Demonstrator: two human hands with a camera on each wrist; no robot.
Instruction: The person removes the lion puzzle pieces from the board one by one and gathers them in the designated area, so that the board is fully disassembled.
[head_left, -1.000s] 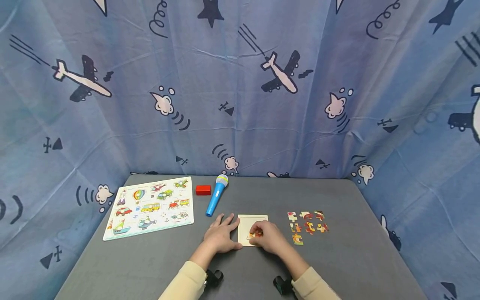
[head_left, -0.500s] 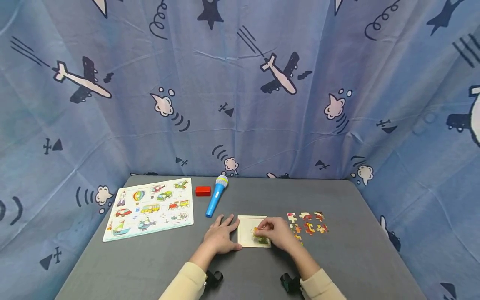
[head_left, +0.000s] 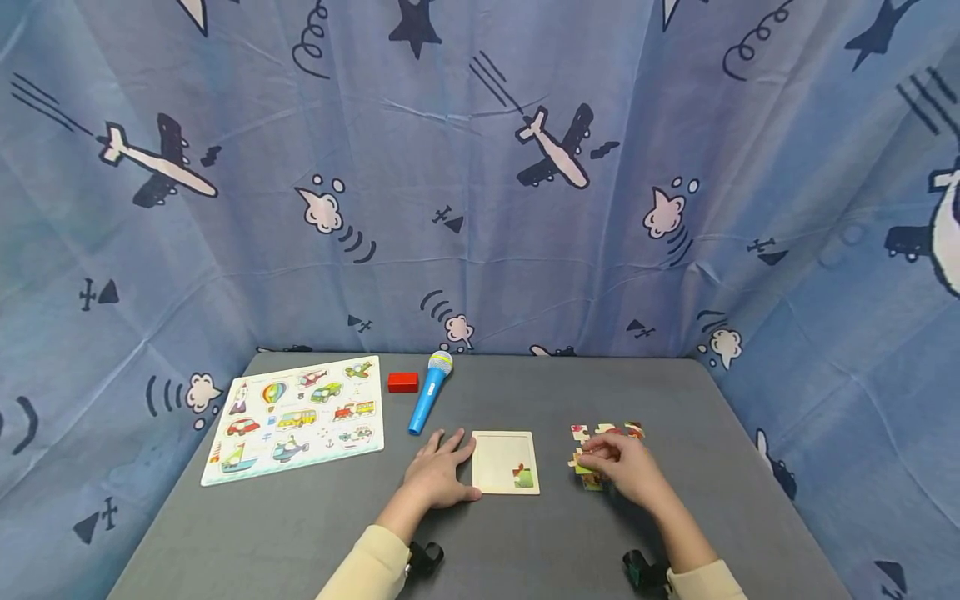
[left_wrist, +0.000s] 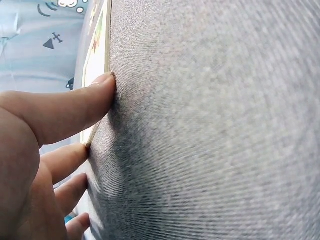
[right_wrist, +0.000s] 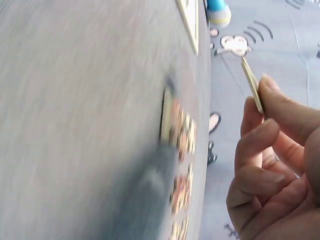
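Observation:
My left hand (head_left: 437,477) lies spread on the table, thumb and index fingertips against the left edge of a square wooden puzzle tray (head_left: 495,450). In the left wrist view that thumb (left_wrist: 102,87) touches the tray's rim. One green-and-red jigsaw piece (head_left: 522,476) sits in the tray's lower right corner. My right hand (head_left: 628,468) is over the loose pieces to the right of the tray. Its thumb and index finger pinch a thin jigsaw piece (right_wrist: 252,86), seen edge-on and raised off the table in the right wrist view. Several loose jigsaw pieces (head_left: 580,432) lie partly hidden under this hand.
A white board with vehicle pictures (head_left: 300,450) lies at the left. Between it and the tray, farther back, are a red block (head_left: 402,382) and a blue toy microphone (head_left: 427,402). A patterned curtain (head_left: 480,275) stands along the table's far edge.
My right hand has moved right, from over the tray to above the loose pieces, carrying a jigsaw piece. The tray's lower right piece is now uncovered. My left hand keeps its place.

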